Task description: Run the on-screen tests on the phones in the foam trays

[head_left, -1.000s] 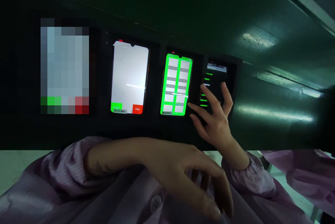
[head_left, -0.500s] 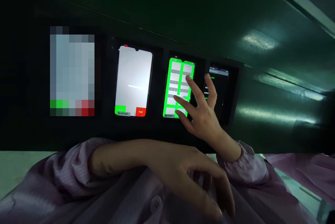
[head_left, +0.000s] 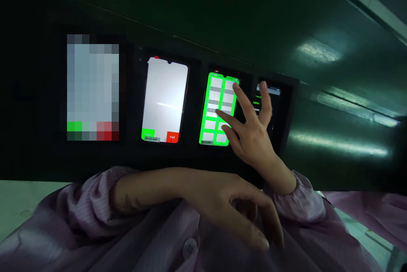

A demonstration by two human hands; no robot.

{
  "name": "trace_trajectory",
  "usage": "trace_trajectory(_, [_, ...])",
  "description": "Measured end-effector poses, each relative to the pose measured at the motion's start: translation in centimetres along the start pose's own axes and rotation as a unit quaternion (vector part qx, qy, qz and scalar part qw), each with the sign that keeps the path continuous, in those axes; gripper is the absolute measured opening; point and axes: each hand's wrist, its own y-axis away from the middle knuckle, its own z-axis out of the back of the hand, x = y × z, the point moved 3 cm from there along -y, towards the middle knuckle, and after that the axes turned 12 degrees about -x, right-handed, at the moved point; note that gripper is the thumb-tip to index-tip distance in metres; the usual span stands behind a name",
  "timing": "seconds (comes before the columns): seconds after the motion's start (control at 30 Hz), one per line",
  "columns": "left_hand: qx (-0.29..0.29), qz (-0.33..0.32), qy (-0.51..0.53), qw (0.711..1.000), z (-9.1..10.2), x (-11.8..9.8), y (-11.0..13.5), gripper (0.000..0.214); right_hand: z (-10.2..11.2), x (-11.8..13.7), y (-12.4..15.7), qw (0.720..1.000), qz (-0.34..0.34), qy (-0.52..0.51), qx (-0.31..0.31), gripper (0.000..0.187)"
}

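Several lit phones stand in a row in a dark holder (head_left: 193,155). My right hand (head_left: 251,136) is open, fingers spread, with two fingertips touching the phone with the green grid screen (head_left: 218,110). To its right is a phone with a dark screen and green text (head_left: 269,98), partly hidden by my fingers. A phone with a white screen (head_left: 164,100) shows a green and a red button at the bottom. My left hand (head_left: 229,210) hangs loosely open in front of my chest, holding nothing.
A blurred-out screen (head_left: 93,87) sits at the left end of the row. Dark green panels (head_left: 318,51) rise behind and to the right. A pale bench edge (head_left: 19,198) shows at lower left. Another purple sleeve (head_left: 375,212) lies at the right.
My right hand moved left from the dark-screen phone onto the green grid phone, and its fingers slid upward on that screen. My left hand stayed put.
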Motion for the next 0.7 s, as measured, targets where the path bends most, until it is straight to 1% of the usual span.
trace_trajectory(0.17, [0.002, 0.006, 0.007, 1.0, -0.1, 0.2, -0.1, 0.034, 1.8, -2.2, 1.3, 1.0, -0.006, -0.003, -0.023, 0.041])
trace_trajectory(0.27, [-0.002, 0.01, 0.0, 1.0, -0.1, 0.3, -0.2, 0.034, 2.3, -2.9, 1.3, 0.999, -0.011, -0.003, -0.04, 0.042])
trace_trajectory(0.33, [0.0, 0.008, 0.003, 1.0, 0.0, 0.4, -0.2, 0.034, 2.2, -2.8, 1.1, 0.999, -0.007, -0.007, -0.048, 0.042])
trace_trajectory(0.4, [0.0, 0.006, 0.011, 1.0, 0.1, 0.5, -0.3, 0.034, 1.8, -2.5, 0.9, 0.999, 0.002, -0.02, -0.041, 0.043])
trace_trajectory(0.53, [-0.005, 0.002, 0.029, 1.0, 0.3, 0.7, -0.5, 0.032, 1.0, -2.1, 0.7, 0.999, 0.004, -0.045, -0.022, 0.036])
trace_trajectory(0.7, [-0.011, 0.002, 0.036, 0.999, 0.2, 0.7, -0.4, 0.032, 1.0, -2.1, 0.8, 0.999, -0.004, -0.033, -0.036, 0.033])
